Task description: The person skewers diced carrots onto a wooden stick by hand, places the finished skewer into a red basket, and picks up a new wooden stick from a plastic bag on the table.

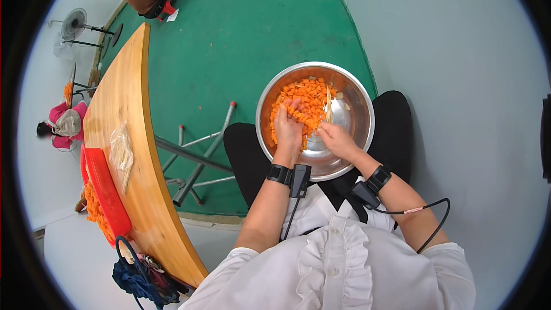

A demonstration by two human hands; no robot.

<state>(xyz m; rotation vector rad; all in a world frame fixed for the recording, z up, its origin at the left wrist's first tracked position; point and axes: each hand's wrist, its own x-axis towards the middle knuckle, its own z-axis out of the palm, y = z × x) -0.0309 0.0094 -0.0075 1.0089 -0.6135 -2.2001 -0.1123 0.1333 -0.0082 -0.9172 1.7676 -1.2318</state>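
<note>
A steel bowl [367, 132] rests on my lap with many orange carrot cubes [313, 89] piled in its far and left parts. My left hand [288, 129], palm turned up, curls round a row of cubes that looks like a carrot skewer [302, 117]. At the near end of that row, my right hand [337, 140] pinches with thumb and finger; the stick between them is hardly visible. Several thin bamboo sticks [329, 106] stand against the cubes, just beyond my right hand.
To the left is a wooden table [152, 195] with a plastic bag of sticks [121, 152] and a red basket [109, 192] beside orange pieces. A dark blue bag [135, 275] hangs near its corner. Metal legs [198, 158] stand beneath. Two people sit farther off, near a fan [74, 24].
</note>
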